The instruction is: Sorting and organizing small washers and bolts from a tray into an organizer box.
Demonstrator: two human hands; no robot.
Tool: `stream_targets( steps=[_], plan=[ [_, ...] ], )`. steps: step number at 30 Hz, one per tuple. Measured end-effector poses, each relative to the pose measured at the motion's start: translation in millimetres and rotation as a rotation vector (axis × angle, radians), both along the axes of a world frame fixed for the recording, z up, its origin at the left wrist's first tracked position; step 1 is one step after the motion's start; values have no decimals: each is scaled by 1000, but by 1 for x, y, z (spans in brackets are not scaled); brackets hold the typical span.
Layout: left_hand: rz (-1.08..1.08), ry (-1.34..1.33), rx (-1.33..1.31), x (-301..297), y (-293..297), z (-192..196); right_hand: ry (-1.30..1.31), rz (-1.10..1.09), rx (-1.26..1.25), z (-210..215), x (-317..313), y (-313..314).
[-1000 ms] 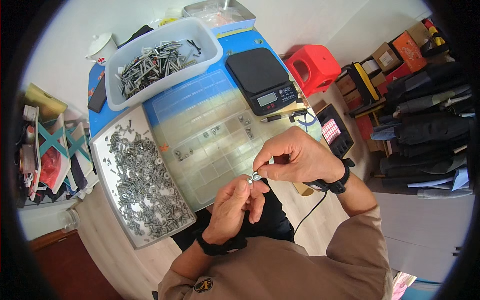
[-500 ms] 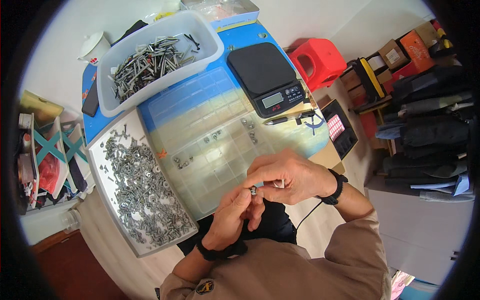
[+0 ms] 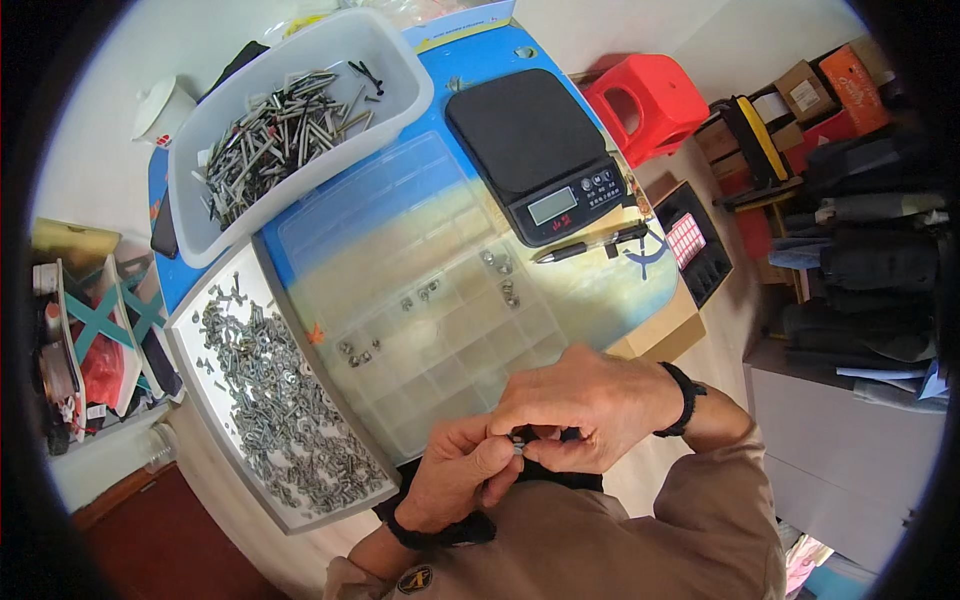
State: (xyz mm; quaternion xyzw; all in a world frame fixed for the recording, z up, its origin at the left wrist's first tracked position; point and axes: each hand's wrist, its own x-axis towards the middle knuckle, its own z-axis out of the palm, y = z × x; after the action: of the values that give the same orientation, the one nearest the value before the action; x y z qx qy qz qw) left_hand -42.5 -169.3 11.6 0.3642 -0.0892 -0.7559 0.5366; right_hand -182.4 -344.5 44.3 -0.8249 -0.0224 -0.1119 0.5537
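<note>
Both hands meet close to my chest, below the near edge of the clear compartment box (image 3: 420, 260). My left hand (image 3: 455, 480) and my right hand (image 3: 590, 405) pinch one small metal screw (image 3: 519, 446) between their fingertips; most of it is hidden by the fingers. The compartment box lies open on the blue table and holds a few small metal parts in some cells. Left of it a flat white tray (image 3: 200, 400) is filled with several loose screws and nuts.
A white tub of long bolts (image 3: 290, 110) stands at the back left. A black digital scale (image 3: 535, 150) sits at the back right with a pen (image 3: 590, 243) in front of it. A red stool (image 3: 650, 105), boxes and dark bags crowd the floor on the right.
Both hands have drawn down and closer to my body with the small part, away from the compartment box. The view has shifted slightly.
</note>
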Motion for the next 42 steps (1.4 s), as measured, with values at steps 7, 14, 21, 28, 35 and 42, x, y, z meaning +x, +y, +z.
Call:
stream_targets(
  steps=[7, 14, 21, 28, 35, 42],
  plan=[
    [-4, 21, 39, -2, -2, 6, 0, -18, 4, 0, -2, 1],
    [-34, 89, -13, 4, -6, 7, 45, -38, 113, 10, 3, -5],
    [52, 84, -66, 8, -10, 7, -34, -135, 142, 5, 12, -4],
    [59, 2, -87, 8, -3, 8, 0, -89, 18, 12, 16, -4],
    [-48, -81, -110, 14, -11, 18, -28, -116, -238, 21, 15, -9],
    [-123, -145, -111, 16, -9, 12, 138, -352, -307, 19, 40, -43]
  ],
)
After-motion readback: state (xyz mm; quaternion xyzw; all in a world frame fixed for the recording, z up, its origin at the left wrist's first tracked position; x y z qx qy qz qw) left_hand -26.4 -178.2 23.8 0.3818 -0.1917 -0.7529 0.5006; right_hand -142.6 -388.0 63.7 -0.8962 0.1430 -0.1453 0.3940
